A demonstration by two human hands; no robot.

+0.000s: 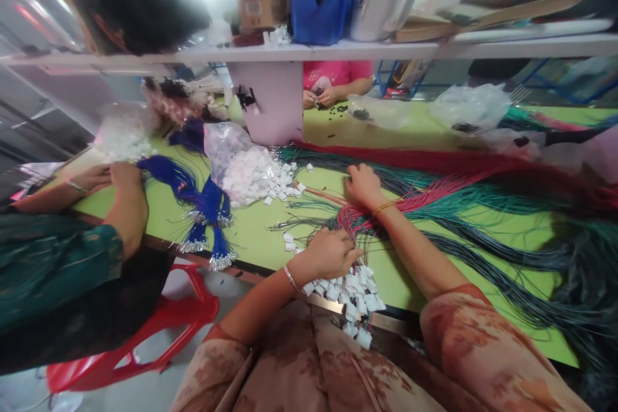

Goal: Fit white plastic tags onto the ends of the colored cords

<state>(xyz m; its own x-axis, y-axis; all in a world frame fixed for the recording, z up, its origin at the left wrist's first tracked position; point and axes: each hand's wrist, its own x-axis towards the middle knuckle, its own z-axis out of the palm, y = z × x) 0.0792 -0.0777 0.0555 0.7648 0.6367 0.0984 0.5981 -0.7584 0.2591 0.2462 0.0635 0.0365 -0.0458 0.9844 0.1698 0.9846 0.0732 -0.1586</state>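
Thin pink, green and black wires (356, 219) tipped with boxy white plastic connectors (355, 286) lie on a smooth lime-green tabletop (253, 232), under a person's left hand (333, 253) and beside the curled right hand (364, 188); whether either's fingers grasp anything cannot be told. Rightward strands blur.

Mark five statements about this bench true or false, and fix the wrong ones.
1. The person's left hand is nearer than their right hand to the clump of white plastic connectors at the green table's front edge. True.
2. A blue plastic bin stands on the white shelf. True.
3. The stool is at the picture's right. False: the red plastic stool is at lower left.
4. The person's right wrist wears a silver bangle. False: that is a gold-coloured bangle.
5. Dark blue wire bundles lie left of both the person's hands in the picture. True.
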